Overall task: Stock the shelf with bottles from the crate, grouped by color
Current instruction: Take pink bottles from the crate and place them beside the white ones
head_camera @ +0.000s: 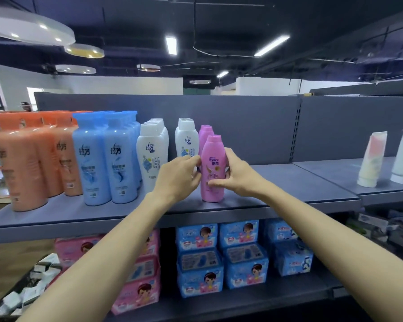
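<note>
Nearest, below the grey metal shelf (pixel 277 182): pink soft packs (pixel 137 291) and blue soft packs (pixel 221 254) with a cartoon child printed on them, stacked on the lower board; left of these, a heap of small white-and-black packets (pixel 30 282).

On the grey metal shelf, near its front edge: upright pink plastic bottle with purple lettering (pixel 213 169), clasped from both sides. Left hand (pixel 179 175) with fingertips curled against the bottle's left flank; right hand (pixel 240 175) wrapped round its right flank, thumb across the lower label. Just behind it, a second pink bottle (pixel 205 134), touching or nearly so.

Left of the pink bottle along the same shelf: two rows of white plastic bottles (pixel 153 152) with a gap between them, then tall blue plastic bottles (pixel 105 156), then tall orange plastic bottles (pixel 28 159) at the far left. Well to the right, on the adjoining shelf section: two pale squeeze tubes standing on their caps (pixel 371 159).

Behind: dark grey back panel (pixel 242 126) with a slotted upright. Beyond and above: white walls, black ceiling with exposed pipes, strip lights (pixel 171 45) and round pendant lamps (pixel 84 51).
</note>
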`<state>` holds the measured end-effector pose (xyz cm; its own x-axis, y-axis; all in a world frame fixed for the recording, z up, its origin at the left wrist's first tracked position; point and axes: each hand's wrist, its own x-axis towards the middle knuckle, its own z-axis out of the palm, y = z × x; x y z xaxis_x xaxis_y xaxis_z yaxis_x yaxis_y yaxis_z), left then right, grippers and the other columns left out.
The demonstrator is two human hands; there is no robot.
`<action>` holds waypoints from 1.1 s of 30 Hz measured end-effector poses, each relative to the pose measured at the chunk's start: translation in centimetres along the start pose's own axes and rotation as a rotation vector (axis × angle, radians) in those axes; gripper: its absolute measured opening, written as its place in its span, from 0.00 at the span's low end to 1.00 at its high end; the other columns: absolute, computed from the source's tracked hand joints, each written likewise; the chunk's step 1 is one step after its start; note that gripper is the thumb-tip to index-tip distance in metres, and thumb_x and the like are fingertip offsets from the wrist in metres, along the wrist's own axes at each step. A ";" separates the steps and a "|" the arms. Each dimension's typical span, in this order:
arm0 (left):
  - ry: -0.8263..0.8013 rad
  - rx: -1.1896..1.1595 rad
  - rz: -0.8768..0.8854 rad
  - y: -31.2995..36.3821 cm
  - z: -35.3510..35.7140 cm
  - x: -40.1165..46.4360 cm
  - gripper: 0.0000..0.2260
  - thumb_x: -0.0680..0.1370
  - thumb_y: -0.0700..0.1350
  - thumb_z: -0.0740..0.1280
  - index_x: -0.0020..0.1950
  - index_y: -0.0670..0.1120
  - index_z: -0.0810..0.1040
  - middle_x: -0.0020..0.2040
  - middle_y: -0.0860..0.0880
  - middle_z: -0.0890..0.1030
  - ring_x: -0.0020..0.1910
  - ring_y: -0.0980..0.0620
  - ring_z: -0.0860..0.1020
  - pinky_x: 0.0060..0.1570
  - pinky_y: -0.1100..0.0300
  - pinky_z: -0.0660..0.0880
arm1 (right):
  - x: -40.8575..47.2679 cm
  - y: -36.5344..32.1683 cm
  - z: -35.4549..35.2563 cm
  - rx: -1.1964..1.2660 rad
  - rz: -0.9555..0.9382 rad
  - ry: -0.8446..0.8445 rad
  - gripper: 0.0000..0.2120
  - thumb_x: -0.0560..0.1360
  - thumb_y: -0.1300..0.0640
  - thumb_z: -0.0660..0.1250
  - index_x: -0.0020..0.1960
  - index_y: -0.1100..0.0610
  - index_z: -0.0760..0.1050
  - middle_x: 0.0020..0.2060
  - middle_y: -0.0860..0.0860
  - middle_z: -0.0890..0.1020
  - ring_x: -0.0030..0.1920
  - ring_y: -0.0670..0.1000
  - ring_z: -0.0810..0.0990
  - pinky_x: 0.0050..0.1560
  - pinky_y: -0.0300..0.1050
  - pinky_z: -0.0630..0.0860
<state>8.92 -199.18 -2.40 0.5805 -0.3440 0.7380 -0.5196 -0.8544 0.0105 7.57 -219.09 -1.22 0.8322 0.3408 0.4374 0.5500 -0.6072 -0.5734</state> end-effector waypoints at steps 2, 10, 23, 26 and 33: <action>0.000 -0.001 0.001 -0.2 0.5 0.2 0.05 0.76 0.48 0.62 0.50 0.49 0.74 0.39 0.54 0.76 0.39 0.50 0.75 0.35 0.53 0.75 | -0.2 1.1 0.9 0.004 0.018 -0.023 0.37 0.68 0.53 0.78 0.70 0.48 0.61 0.53 0.42 0.78 0.38 0.32 0.76 0.41 0.32 0.73; -0.016 0.011 -0.077 -0.6 3.6 1.7 0.06 0.74 0.47 0.62 0.50 0.48 0.72 0.39 0.54 0.77 0.38 0.50 0.75 0.33 0.54 0.73 | 2.0 4.6 1.9 -0.033 0.108 -0.027 0.31 0.66 0.49 0.78 0.63 0.47 0.66 0.53 0.46 0.79 0.43 0.46 0.79 0.46 0.42 0.78; 0.000 0.081 -0.165 -2.2 7.5 2.1 0.08 0.72 0.46 0.63 0.49 0.48 0.70 0.42 0.52 0.77 0.43 0.47 0.75 0.32 0.53 0.73 | 7.9 8.6 2.9 -0.016 0.187 0.037 0.29 0.65 0.52 0.78 0.61 0.51 0.68 0.49 0.46 0.79 0.45 0.45 0.79 0.49 0.43 0.76; -0.039 0.073 -0.172 -2.4 7.8 2.1 0.09 0.73 0.48 0.62 0.52 0.49 0.72 0.43 0.52 0.78 0.46 0.48 0.75 0.33 0.54 0.72 | 8.7 9.0 3.1 0.007 0.207 0.042 0.30 0.66 0.53 0.79 0.62 0.51 0.68 0.49 0.47 0.79 0.47 0.49 0.79 0.47 0.42 0.75; -0.124 0.070 -0.208 -2.7 8.3 2.1 0.19 0.74 0.49 0.62 0.65 0.53 0.73 0.50 0.52 0.79 0.54 0.49 0.75 0.44 0.52 0.75 | 9.6 10.2 3.5 0.044 0.252 0.084 0.32 0.67 0.54 0.79 0.65 0.50 0.67 0.48 0.46 0.79 0.46 0.46 0.78 0.40 0.36 0.70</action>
<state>16.78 -200.83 -6.51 0.7451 -0.1991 0.6365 -0.3383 -0.9353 0.1035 21.36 -219.51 -5.26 0.9355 0.1204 0.3322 0.3301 -0.6332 -0.7001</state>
